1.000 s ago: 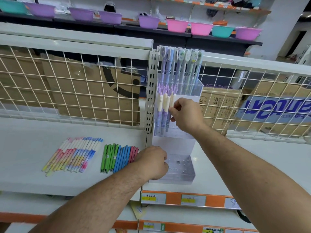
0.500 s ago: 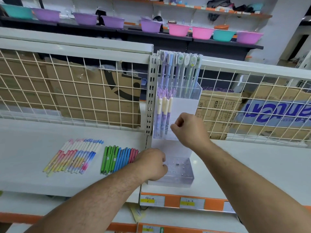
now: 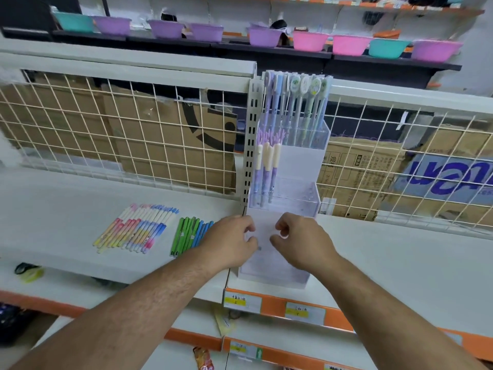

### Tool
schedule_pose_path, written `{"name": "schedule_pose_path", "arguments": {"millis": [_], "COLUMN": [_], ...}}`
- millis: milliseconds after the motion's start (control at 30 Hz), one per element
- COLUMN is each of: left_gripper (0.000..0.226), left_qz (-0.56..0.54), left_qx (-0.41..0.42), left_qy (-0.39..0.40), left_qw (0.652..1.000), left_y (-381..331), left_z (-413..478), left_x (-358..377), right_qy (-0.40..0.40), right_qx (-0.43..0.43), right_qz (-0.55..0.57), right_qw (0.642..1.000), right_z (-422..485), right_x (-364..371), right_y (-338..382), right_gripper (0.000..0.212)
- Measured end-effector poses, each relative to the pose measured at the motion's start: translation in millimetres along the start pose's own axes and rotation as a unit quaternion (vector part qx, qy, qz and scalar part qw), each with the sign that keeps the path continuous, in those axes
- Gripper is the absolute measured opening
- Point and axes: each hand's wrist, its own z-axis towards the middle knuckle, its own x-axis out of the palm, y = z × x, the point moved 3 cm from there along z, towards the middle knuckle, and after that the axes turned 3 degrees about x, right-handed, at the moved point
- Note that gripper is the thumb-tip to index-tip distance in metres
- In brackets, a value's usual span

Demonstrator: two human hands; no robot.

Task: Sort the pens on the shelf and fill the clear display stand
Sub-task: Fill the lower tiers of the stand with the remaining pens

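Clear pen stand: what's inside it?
Tall pastel pens stand in the top tier; three purple pens in the middle one. The left hand and right hand cover much of the bottom tier, hiding its contents.

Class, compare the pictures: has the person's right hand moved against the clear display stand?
Yes. The right hand has come down the clear display stand, from beside the purple pens in its middle tier to its lowest tier.

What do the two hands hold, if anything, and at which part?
It cannot be told. Left hand and right hand are curled before the lowest tier of the clear display stand; nothing gripped shows plainly.
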Motion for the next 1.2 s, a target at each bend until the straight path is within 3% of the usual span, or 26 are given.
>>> {"name": "schedule_pose_path", "arguments": {"millis": [333, 467, 700, 933, 1067, 1200], "left_gripper": [0.008, 0.016, 0.008, 0.015, 0.029, 0.028], "left_qz": [-0.013, -0.006, 0.009, 0.056, 0.048, 0.028], "left_qx": [-0.014, -0.024, -0.045, -0.072, -0.117, -0.160], "left_qy": [-0.010, 0.004, 0.027, 0.018, 0.037, 0.050], "left_qw": [1.000, 1.000, 0.999, 0.996, 0.991, 0.985], "left_y": [57.0, 111.3, 227.4, 314.3, 335.8, 349.1], "left_z": [-15.6, -22.3, -34.0, -44.6, -41.3, -32.2], "left_x": [-30.3, -50.3, -86.4, -112.0, -113.0, -107.4], "right_qy": [0.032, 0.030, 0.056, 0.072, 0.073, 0.070], "right_qx": [-0.015, -0.015, -0.007, 0.006, 0.024, 0.036], "right_qz": [0.013, 0.009, 0.006, 0.019, 0.017, 0.019], "right_qw": [0.999, 0.999, 0.998, 0.997, 0.997, 0.997], "right_z": [9.3, 21.0, 38.1, 45.0, 50.9, 56.4], "right_x": [38.8, 65.3, 124.9, 163.9, 168.4, 169.9], "right_y": [61.0, 110.9, 209.8, 272.7, 281.5, 284.9], "right_gripper": [0.027, 0.020, 0.020, 0.022, 0.020, 0.013]}}
